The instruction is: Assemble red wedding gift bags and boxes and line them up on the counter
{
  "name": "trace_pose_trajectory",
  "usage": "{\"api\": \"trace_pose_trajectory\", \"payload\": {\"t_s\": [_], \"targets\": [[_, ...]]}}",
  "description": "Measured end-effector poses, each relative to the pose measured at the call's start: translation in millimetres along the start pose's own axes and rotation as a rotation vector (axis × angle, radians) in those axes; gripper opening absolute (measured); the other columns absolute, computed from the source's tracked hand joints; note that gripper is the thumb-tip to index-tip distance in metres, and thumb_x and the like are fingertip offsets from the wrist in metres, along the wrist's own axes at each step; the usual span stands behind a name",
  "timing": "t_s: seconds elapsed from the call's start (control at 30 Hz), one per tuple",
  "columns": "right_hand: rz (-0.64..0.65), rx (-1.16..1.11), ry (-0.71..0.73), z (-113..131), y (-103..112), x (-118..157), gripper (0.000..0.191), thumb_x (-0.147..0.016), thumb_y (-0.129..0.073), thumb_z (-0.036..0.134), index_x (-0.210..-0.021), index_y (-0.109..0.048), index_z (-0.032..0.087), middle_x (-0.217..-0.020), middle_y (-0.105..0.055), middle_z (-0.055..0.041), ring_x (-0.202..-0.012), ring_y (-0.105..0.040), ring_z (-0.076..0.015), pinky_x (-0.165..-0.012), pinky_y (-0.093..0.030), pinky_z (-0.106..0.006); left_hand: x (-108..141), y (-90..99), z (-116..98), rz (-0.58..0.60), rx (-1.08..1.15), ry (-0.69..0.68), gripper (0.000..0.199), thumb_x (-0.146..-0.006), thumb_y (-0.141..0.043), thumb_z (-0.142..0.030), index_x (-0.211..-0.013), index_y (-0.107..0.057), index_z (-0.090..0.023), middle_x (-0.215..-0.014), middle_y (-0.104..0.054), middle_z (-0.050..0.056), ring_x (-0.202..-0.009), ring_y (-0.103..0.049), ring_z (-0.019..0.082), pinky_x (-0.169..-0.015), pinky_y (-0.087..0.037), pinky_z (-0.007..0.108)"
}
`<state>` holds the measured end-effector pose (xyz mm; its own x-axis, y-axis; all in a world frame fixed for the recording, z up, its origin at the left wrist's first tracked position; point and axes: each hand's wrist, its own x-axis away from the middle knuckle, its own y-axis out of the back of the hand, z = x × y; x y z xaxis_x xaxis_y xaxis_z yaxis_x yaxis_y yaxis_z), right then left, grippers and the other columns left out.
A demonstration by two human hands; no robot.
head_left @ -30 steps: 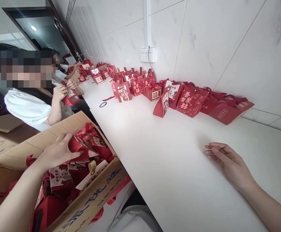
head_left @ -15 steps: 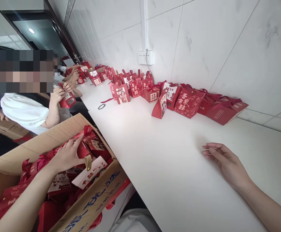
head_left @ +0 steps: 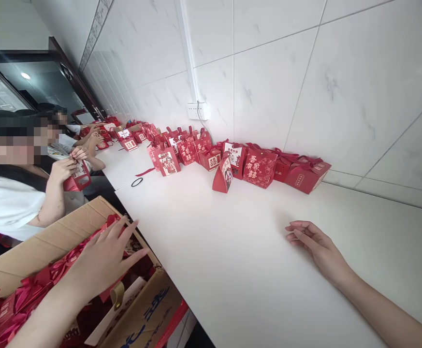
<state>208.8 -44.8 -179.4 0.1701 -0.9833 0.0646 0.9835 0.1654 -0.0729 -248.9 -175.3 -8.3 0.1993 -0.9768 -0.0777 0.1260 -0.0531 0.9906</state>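
Note:
My left hand (head_left: 104, 261) is over the cardboard box (head_left: 54, 234) at the lower left, fingers spread, holding nothing. Beneath it, red gift boxes with ribbons (head_left: 33, 292) fill the box, and a white card with a tan strap (head_left: 114, 309) stands near its right side. On the white table (head_left: 211, 261), my right hand (head_left: 315, 246) rests with fingers loosely curved and apart, nothing in it. Several red gift boxes stand in a row along the wall, among them a narrow triangular one (head_left: 223, 176) and a large one with white writing (head_left: 260, 168).
At the left a person in white (head_left: 11, 203) holds a red box (head_left: 78, 175); other people sit farther back. A black ring (head_left: 137, 182) and a red ribbon (head_left: 145, 172) lie on the table. A socket (head_left: 197, 111) is on the tiled wall.
My left hand has risen off the red boxes and its fingers have spread wider. The view has shifted, moving the row of boxes left and lower. My right hand keeps its pose.

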Motion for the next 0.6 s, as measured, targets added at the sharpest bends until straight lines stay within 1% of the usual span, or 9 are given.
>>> {"api": "trace_pose_trajectory", "payload": {"t_s": [0.07,0.13,0.17,0.23,0.3,0.37,0.43,0.5,0.6], "targets": [[-0.005,-0.013,0.008,0,-1,-1,0.031,-0.087,-0.059,0.048,-0.109,-0.057,0.027,-0.11,-0.06,-0.0056,-0.094,-0.059,-0.0211,-0.087,-0.048,-0.038,-27,25.0,-32,-0.034,-0.011,-0.161,0.071,-0.08,-0.044,-0.064,-0.142,-0.04,-0.028,-0.15,-0.035,0.008,-0.133,-0.037,0.035,-0.109,-0.027,0.052],[-0.009,-0.028,0.022,0,-1,-1,0.031,-0.087,-0.06,0.048,-0.109,-0.056,0.027,-0.109,-0.06,-0.0058,-0.093,-0.06,-0.0208,-0.087,-0.048,-0.038,-62,46.4,-64,-0.098,0.003,-0.316,0.072,-0.081,-0.043,-0.066,-0.141,-0.041,-0.026,-0.149,-0.037,0.009,-0.133,-0.038,0.034,-0.11,-0.028,0.051],[-0.008,-0.035,0.031,0,-2,-2,0.031,-0.087,-0.06,0.047,-0.109,-0.056,0.026,-0.108,-0.06,-0.006,-0.093,-0.06,-0.0207,-0.086,-0.048,-0.038,-82,55.2,-79,-0.096,0.047,-0.39,0.071,-0.081,-0.043,-0.066,-0.139,-0.044,-0.025,-0.147,-0.04,0.008,-0.131,-0.041,0.032,-0.109,-0.03,0.049],[-0.006,-0.044,0.048,1,-2,-3,0.031,-0.087,-0.06,0.047,-0.108,-0.056,0.026,-0.108,-0.06,-0.0062,-0.092,-0.06,-0.0205,-0.086,-0.048,-0.038,-124,68.5,-106,-0.032,0.215,-0.504,0.066,-0.081,-0.045,-0.066,-0.132,-0.052,-0.025,-0.139,-0.051,0.007,-0.123,-0.05,0.028,-0.104,-0.038,0.04],[0.0,-0.05,0.059,1,-3,-3,0.031,-0.087,-0.06,0.047,-0.109,-0.055,0.026,-0.108,-0.06,-0.0061,-0.091,-0.06,-0.02,-0.085,-0.048,-0.038,-164,73.9,-131,0.034,0.408,-0.508,0.061,-0.08,-0.046,-0.065,-0.124,-0.059,-0.025,-0.127,-0.061,0.004,-0.111,-0.059,0.024,-0.095,-0.046,0.032],[0.006,-0.054,0.063,0,-3,-4,0.03,-0.087,-0.06,0.047,-0.109,-0.055,0.026,-0.107,-0.06,-0.0058,-0.09,-0.06,-0.0195,-0.084,-0.048,-0.037,-199,68.8,-154,0.023,0.522,-0.468,0.057,-0.08,-0.05,-0.063,-0.12,-0.061,-0.024,-0.123,-0.063,0.003,-0.112,-0.059,0.023,-0.096,-0.045,0.031],[0.01,-0.061,0.069,0,-2,-4,0.031,-0.086,-0.061,0.047,-0.108,-0.055,0.026,-0.106,-0.061,-0.0057,-0.09,-0.061,-0.0194,-0.084,-0.049,-0.037,-223,51.9,-178,-0.003,0.622,-0.35,0.062,-0.076,-0.057,-0.059,-0.123,-0.059,-0.019,-0.131,-0.058,0.007,-0.118,-0.055,0.026,-0.098,-0.043,0.032],[0.008,-0.07,0.079,1,-3,-3,0.032,-0.086,-0.061,0.048,-0.108,-0.056,0.026,-0.105,-0.061,-0.0057,-0.089,-0.061,-0.0195,-0.083,-0.049,-0.036,-236,26.1,-199,-0.076,0.731,-0.248,0.066,-0.073,-0.066,-0.049,-0.128,-0.054,-0.014,-0.138,-0.05,0.013,-0.124,-0.05,0.028,-0.102,-0.04,0.035],[0.017,-0.068,0.088,4,-4,-3,0.031,-0.086,-0.061,0.048,-0.107,-0.056,0.026,-0.105,-0.062,-0.0053,-0.089,-0.062,-0.0194,-0.083,-0.049,-0.036,-239,-13.8,-219,-0.207,0.938,-0.238,0.062,-0.071,-0.07,-0.029,-0.128,-0.053,-0.012,-0.135,-0.052,0.016,-0.124,-0.05,0.027,-0.106,-0.036,0.038]]}}
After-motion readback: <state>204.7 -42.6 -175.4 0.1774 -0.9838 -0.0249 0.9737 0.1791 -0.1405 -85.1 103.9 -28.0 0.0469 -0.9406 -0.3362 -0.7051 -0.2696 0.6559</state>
